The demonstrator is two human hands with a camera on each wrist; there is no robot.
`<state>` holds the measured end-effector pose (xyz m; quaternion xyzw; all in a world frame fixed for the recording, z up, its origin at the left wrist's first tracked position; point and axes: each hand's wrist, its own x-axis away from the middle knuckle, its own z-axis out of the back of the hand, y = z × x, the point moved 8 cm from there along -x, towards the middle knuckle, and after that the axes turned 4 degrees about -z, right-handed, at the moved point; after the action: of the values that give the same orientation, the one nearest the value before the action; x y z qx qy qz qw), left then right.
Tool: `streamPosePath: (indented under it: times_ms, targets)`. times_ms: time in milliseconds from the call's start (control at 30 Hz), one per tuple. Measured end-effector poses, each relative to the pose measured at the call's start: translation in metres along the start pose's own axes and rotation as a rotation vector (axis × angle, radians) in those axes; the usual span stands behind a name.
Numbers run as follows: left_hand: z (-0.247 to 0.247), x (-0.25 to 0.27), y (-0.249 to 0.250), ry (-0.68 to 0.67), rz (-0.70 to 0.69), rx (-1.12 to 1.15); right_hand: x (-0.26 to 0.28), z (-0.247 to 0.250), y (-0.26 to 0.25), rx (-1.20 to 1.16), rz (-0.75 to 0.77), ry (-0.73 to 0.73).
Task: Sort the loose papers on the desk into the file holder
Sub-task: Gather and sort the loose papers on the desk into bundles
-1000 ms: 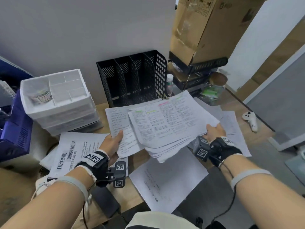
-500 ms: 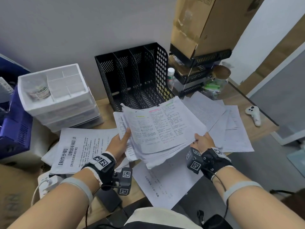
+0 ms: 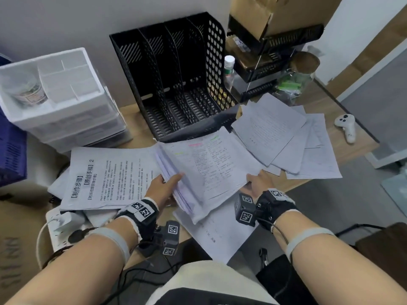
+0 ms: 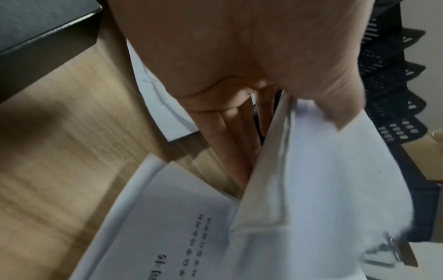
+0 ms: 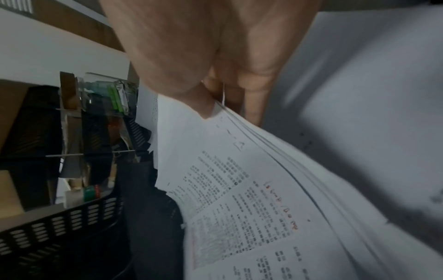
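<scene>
A thick stack of printed papers (image 3: 204, 168) with coloured highlights hangs tilted above the desk, held between both hands. My left hand (image 3: 164, 187) grips its left edge, thumb on top and fingers underneath (image 4: 230, 136). My right hand (image 3: 259, 183) pinches the stack's (image 5: 251, 189) right corner. The black mesh file holder (image 3: 176, 84) stands just behind the stack with its slots empty. More loose sheets (image 3: 286, 137) are fanned out on the right, and a titled document (image 3: 105, 177) lies on the left.
White plastic drawers (image 3: 59, 102) stand left of the holder. A bottle (image 3: 229, 71), a black tray rack (image 3: 264, 69) and a cardboard box (image 3: 275, 14) crowd the back right. A white controller (image 3: 346, 126) lies near the desk's right edge. A power strip (image 3: 59, 230) sits at front left.
The stack has come down and towards me, away from the holder's front. Its sheets have been squared together and my left hand has moved onto the stack's left edge.
</scene>
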<state>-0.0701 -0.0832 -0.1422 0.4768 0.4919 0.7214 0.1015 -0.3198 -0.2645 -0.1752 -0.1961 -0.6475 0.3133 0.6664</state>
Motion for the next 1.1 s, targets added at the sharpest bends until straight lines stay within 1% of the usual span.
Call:
streamPosePath:
  times_ms: [67,133,200,267,333,367,433,467,500,533,567,600,633,667,700,767,800,867,933,1000,1033,1100]
  targets:
    - [0.002,-0.005,-0.008,-0.005,0.016,0.011,-0.004,0.008,0.009,0.165,-0.058,0.008]
    - [-0.001,-0.006,-0.014,-0.056,0.059,0.078,-0.01,0.015,0.011,0.331,-0.067,0.013]
    - [-0.007,-0.005,-0.016,-0.117,0.1,0.115,-0.011,0.02,0.004,0.591,-0.063,0.062]
    - [-0.011,-0.005,-0.015,-0.139,0.044,0.088,-0.013,0.02,0.002,0.819,-0.05,0.05]
    - [-0.009,-0.009,-0.014,-0.083,-0.026,-0.026,-0.02,0.019,0.007,0.914,-0.041,0.018]
    - [-0.006,-0.012,-0.016,-0.03,-0.039,-0.083,-0.029,0.023,0.01,0.928,-0.003,0.047]
    - [0.003,-0.016,-0.016,0.066,-0.032,-0.136,-0.024,0.041,0.011,0.896,0.005,0.165]
    - [0.006,-0.018,-0.014,0.089,-0.033,-0.131,-0.016,0.054,0.013,0.864,-0.037,0.243]
    - [0.01,-0.018,-0.01,0.099,-0.045,-0.123,-0.009,0.068,0.019,0.853,-0.111,0.308]
    - [0.014,-0.02,-0.007,0.103,-0.068,-0.117,0.001,0.08,0.027,0.859,-0.203,0.331]
    - [0.018,-0.02,-0.003,0.112,-0.09,-0.108,0.007,0.086,0.039,0.838,-0.294,0.279]
    - [0.024,-0.021,0.0,0.131,-0.108,-0.085,0.007,0.085,0.054,0.79,-0.354,0.154]
    - [0.03,-0.021,0.004,0.153,-0.118,-0.049,0.006,0.079,0.069,0.739,-0.383,0.012]
    - [0.034,-0.021,0.008,0.167,-0.131,-0.002,0.007,0.073,0.08,0.722,-0.38,-0.088]
    - [0.037,-0.022,0.013,0.175,-0.142,0.046,0.006,0.069,0.089,0.715,-0.364,-0.137]
    - [0.042,-0.02,0.024,0.18,-0.163,0.144,0.01,0.054,0.094,0.646,-0.302,-0.18]
    - [0.043,-0.019,0.029,0.183,-0.17,0.191,0.015,0.044,0.092,0.562,-0.28,-0.187]
    - [0.047,-0.017,0.038,0.185,-0.178,0.265,0.026,0.023,0.089,0.325,-0.288,-0.216]
    - [0.05,-0.014,0.044,0.173,-0.193,0.307,0.043,-0.002,0.089,0.181,-0.325,-0.309]
    - [0.051,-0.01,0.049,0.16,-0.2,0.323,0.053,-0.021,0.09,0.14,-0.312,-0.373]
    - [0.051,-0.008,0.05,0.153,-0.204,0.33,0.055,-0.026,0.086,0.136,-0.278,-0.371]
    - [0.053,-0.004,0.051,0.147,-0.213,0.33,0.05,-0.027,0.075,0.134,-0.209,-0.306]
